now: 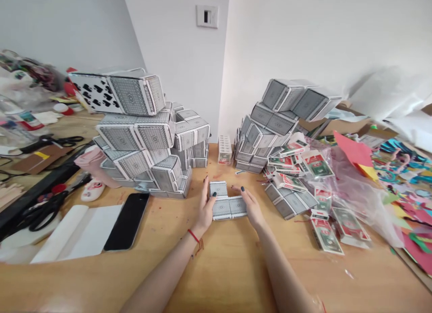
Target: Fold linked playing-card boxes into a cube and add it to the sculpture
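Note:
A small row of grey-patterned card packs (227,205) lies on the wooden table (222,268) in front of me. My left hand (205,208) presses flat against the left end of the row, fingers stretched along the packs. On the right end rests my right hand (250,206), fingers also extended against the packs. One pack sticks out farther back on the left side of the row.
A tall stack of grey card boxes (145,137) stands at the left, another stack (273,124) at the right. Loose red-and-green card packs (317,169) and plastic wrap lie to the right. A black phone (127,220), white paper and scissors (40,209) lie left.

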Tool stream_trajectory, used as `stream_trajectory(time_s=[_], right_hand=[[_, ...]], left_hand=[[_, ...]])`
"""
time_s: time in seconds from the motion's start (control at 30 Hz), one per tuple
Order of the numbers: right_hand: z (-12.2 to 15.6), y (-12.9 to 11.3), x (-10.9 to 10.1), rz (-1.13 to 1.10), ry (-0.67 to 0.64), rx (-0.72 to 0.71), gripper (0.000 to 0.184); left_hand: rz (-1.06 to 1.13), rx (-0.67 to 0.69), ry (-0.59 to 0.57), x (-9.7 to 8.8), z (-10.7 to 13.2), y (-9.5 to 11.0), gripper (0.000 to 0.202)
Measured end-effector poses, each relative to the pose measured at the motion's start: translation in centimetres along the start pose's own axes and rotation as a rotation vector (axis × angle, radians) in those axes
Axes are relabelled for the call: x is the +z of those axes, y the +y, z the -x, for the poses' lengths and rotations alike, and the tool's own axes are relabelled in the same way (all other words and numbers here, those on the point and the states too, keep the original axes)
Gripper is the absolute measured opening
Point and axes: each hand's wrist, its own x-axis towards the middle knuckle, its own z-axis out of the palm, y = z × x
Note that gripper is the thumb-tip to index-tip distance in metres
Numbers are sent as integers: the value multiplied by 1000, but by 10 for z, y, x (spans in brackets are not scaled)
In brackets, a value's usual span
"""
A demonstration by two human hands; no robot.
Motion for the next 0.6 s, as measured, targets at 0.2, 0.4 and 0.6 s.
stream_trajectory(time_s=[0.2, 0.4, 0.6], right_hand=[[7, 11, 8, -167, -67, 10, 28], [21, 14, 15, -4, 9, -15, 27], [50, 17, 12, 154, 289, 13, 34]], left_hand=[[-4, -59, -23, -3, -2, -6, 55], [-98, -91, -135, -7, -20, -7, 56], [7, -169, 249, -22, -11, 4, 46]])
